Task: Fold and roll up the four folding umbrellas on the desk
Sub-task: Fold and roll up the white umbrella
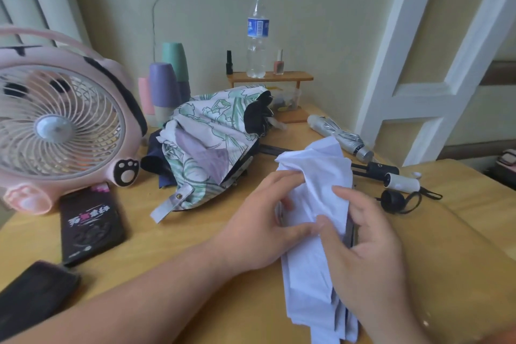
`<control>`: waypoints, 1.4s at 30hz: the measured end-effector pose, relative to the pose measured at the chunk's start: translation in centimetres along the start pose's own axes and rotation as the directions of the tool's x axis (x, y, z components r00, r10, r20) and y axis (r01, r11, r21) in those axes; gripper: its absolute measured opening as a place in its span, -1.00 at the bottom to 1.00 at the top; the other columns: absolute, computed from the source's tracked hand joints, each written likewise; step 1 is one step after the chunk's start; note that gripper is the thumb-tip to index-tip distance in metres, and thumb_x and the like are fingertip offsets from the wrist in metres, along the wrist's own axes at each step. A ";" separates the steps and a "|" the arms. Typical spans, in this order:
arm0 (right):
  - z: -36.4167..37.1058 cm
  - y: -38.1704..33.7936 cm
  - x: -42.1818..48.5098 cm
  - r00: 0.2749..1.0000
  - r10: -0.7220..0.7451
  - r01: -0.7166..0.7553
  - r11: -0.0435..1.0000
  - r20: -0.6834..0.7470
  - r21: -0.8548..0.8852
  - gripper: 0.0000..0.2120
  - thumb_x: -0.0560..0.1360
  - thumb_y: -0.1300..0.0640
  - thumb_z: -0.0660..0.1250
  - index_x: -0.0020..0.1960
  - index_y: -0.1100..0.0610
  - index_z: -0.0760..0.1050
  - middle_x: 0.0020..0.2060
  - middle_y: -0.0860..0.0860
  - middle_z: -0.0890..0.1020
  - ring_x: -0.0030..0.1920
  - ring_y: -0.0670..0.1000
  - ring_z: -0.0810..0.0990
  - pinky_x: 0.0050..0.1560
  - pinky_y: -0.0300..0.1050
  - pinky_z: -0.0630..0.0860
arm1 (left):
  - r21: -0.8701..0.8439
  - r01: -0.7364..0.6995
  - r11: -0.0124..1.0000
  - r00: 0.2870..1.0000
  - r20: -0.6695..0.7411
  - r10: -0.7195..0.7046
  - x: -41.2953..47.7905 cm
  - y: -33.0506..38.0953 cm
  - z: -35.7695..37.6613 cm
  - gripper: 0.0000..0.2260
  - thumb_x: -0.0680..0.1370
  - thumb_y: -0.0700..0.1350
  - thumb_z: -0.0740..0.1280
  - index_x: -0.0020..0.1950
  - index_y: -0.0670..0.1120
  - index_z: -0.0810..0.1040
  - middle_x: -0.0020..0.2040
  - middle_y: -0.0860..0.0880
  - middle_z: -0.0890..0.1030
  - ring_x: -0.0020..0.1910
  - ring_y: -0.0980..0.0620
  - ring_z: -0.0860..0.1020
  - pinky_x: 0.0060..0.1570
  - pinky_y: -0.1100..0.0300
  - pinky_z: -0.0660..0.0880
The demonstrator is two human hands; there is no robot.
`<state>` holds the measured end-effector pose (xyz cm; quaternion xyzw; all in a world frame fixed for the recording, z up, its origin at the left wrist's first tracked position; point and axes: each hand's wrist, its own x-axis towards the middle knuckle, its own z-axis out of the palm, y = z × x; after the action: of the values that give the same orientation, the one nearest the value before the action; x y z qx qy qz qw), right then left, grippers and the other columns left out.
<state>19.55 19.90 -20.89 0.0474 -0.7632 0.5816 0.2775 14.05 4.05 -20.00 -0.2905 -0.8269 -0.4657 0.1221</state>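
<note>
Fingers (279, 179) of left hand (259, 227) and right hand (367, 248) grip white umbrella (321, 165).

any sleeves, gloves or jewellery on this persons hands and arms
No. The left hand and right hand are ungloved, with no rings showing on the fingers. Both forearms are bare to the frame edge, with no sleeves, watch or bracelet in view.

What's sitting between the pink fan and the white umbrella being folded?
In the head view, the floral umbrella lies loosely bunched between the pink fan and the white umbrella, with dark navy fabric showing under its left edge.
</note>
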 end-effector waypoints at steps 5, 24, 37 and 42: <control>-0.7 -0.4 0.0 0.991 0.135 -0.127 0.940 -0.005 0.316 -0.65 0.51 0.43 0.39 0.04 -0.03 0.61 -0.23 0.01 0.74 -0.29 -0.06 0.64 -0.25 -0.28 0.52 | -0.136 0.044 0.990 0.999 -0.019 -0.047 -0.2 -0.7 0.0 -0.52 0.50 -0.11 0.43 0.38 0.18 0.45 0.23 0.15 0.51 0.06 0.10 0.54 -0.03 0.33 0.43; -1.9 -2.1 -1.8 0.988 0.155 -0.127 0.890 -0.028 0.437 -0.55 0.27 -0.10 0.65 0.09 -0.02 0.64 -0.06 0.14 0.75 0.01 0.14 0.72 0.08 -0.06 0.61 | -0.018 -0.148 0.989 0.989 0.025 0.148 0.2 -0.8 -0.5 -0.55 0.40 -0.35 0.21 0.17 -0.06 0.70 0.18 0.13 0.61 0.19 0.18 0.53 0.20 0.30 0.39; -1.6 -0.8 -4.7 0.987 0.142 -0.132 0.983 -0.073 0.131 -0.78 0.41 0.08 0.58 -0.03 -0.17 0.66 -0.28 0.02 0.73 -0.26 -0.12 0.64 -0.14 -0.38 0.49 | -0.421 0.562 0.712 0.827 0.248 -0.505 -0.5 3.3 -0.7 -0.62 0.52 -0.22 0.50 -0.04 -0.09 0.26 -0.40 -0.21 0.60 -0.34 -0.33 0.66 -0.56 0.20 0.37; -1.6 0.2 -5.2 0.974 0.187 -0.177 0.981 -0.130 0.083 -0.69 0.44 0.29 0.54 -0.10 -0.15 0.66 -0.34 0.00 0.72 -0.34 -0.10 0.64 -0.24 -0.31 0.53 | -0.155 0.529 0.834 0.837 0.253 -0.484 -0.7 2.9 -0.4 -0.66 0.54 -0.12 0.48 0.04 -0.06 0.29 -0.39 -0.17 0.66 -0.49 -0.12 0.52 -0.45 0.17 0.34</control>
<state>24.43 20.11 -23.31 -0.0532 -0.7224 0.6330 0.2731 16.29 4.64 -18.06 -0.1176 -0.8258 -0.5374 -0.1242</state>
